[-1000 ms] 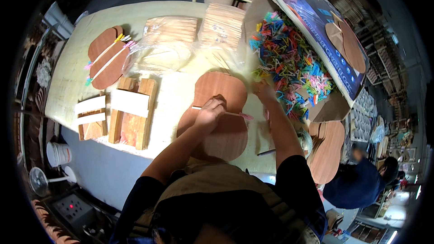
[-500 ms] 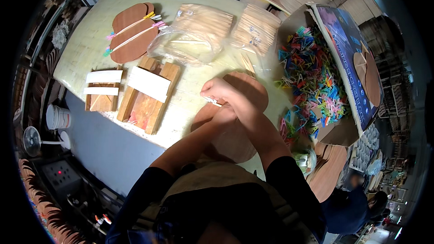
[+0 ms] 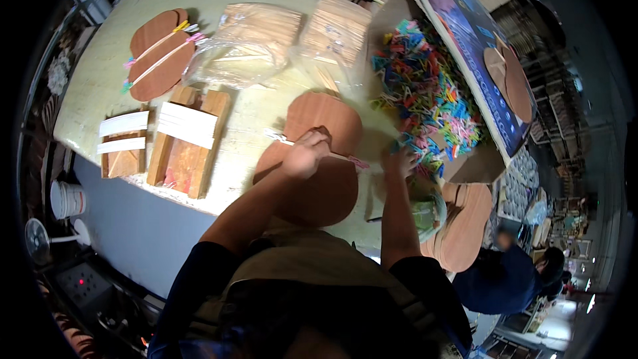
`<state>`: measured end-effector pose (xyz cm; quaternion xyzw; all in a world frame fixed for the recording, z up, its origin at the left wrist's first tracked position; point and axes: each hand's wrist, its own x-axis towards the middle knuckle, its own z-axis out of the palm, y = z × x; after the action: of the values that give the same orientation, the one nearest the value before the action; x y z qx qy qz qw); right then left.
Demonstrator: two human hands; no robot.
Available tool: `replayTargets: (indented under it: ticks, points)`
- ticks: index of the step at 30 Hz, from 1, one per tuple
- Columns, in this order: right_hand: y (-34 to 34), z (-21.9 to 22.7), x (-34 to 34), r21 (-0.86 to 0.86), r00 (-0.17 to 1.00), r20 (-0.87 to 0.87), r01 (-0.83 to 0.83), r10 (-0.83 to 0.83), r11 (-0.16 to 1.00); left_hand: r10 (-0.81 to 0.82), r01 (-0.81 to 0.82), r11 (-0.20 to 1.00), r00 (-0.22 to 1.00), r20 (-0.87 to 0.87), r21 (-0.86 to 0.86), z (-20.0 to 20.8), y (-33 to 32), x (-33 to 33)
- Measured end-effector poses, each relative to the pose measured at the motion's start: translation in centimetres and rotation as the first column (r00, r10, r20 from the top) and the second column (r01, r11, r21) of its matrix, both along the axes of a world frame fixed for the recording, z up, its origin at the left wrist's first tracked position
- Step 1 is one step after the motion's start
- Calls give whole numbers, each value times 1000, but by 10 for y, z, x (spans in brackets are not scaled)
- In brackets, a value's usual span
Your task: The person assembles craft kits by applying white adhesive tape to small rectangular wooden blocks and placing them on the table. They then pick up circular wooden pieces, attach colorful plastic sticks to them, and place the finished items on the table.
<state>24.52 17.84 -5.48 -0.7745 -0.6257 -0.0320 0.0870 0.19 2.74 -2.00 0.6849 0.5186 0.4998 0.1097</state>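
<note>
A brown figure-eight-shaped wooden board (image 3: 325,189) lies on the table in front of me. A thin pale wooden strip (image 3: 341,155) crosses its waist, with a white clothespin (image 3: 278,136) at the left end and a pink clothespin (image 3: 359,162) at the right. Fingers curled, my left hand (image 3: 307,153) grips the strip's middle against the board. At the near edge of the heap of coloured clothespins (image 3: 432,86), my right hand (image 3: 399,161) has its fingers among the pegs. They are blurred and partly hidden, so their hold is unclear.
An open cardboard box (image 3: 475,166) lies on its side around the clothespins. Bagged wooden strips (image 3: 256,30) lie at the back. A pegged board (image 3: 163,66) and two wooden jigs (image 3: 189,139) sit left. A green container (image 3: 425,216) stands near stacked boards (image 3: 462,229); a person is beyond.
My right hand has left the board and moved right to the clothespins. My left hand now rests on the strip at the board's waist; a pink clothespin shows at its right end.
</note>
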Motion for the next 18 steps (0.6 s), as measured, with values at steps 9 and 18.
replayTargets:
  ticks: [9,18]
  points:
    - [-28,-45,15,-61,887,192,-417,421,907,112,-102,986,991,77,-133,44,-39,-36]
    - [-52,-22,26,8,834,289,-493,470,870,850,-949,50,-123,512,-311,-27,-221,-278]
